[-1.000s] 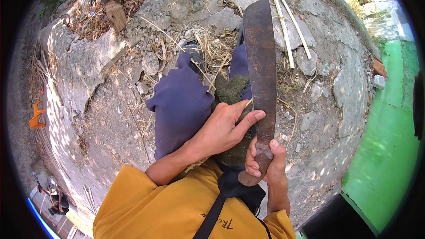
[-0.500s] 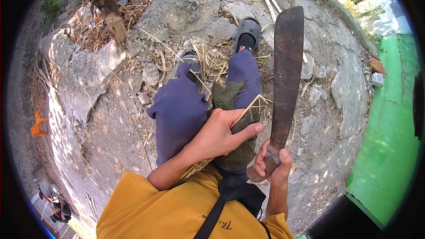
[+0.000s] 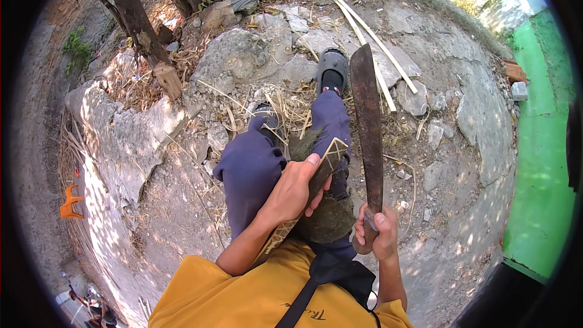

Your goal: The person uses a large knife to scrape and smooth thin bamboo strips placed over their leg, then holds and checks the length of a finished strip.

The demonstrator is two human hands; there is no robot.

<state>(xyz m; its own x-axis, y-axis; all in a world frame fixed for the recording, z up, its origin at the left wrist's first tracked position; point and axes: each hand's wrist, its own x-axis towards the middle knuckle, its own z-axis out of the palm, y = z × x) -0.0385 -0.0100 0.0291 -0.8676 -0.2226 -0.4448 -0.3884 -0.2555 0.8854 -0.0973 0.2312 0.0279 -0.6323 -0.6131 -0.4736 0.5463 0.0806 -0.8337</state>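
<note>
My right hand [image 3: 378,231] is closed round the short handle of a machete [image 3: 367,118]. Its broad, dark, rust-stained blade points up and away from me, just right of my knee. My left hand [image 3: 297,191] is wrapped round a long, narrow, dark piece with a pale criss-cross pattern [image 3: 333,153]. That piece slants from beyond my fingers back under my left forearm toward my shirt; I cannot make out its kind. Blade and patterned piece are apart. Below them, between my legs, stands a dark, mossy block like a stump [image 3: 328,222], partly covered by my hand.
Dry fibres and thin strips [image 3: 282,109] lie around my shoes among broken concrete. Two long pale sticks [image 3: 370,42] rest on the ground ahead. A cut tree trunk [image 3: 143,30] rises at the far left, an orange plastic chair [image 3: 71,203] stands left, and a green wall [image 3: 540,164] runs along the right.
The machete has shifted left and its blade is turned more edge-on. My left thumb now lies along the patterned piece, which is rolled to show more pattern. The view has tilted farther ahead.
</note>
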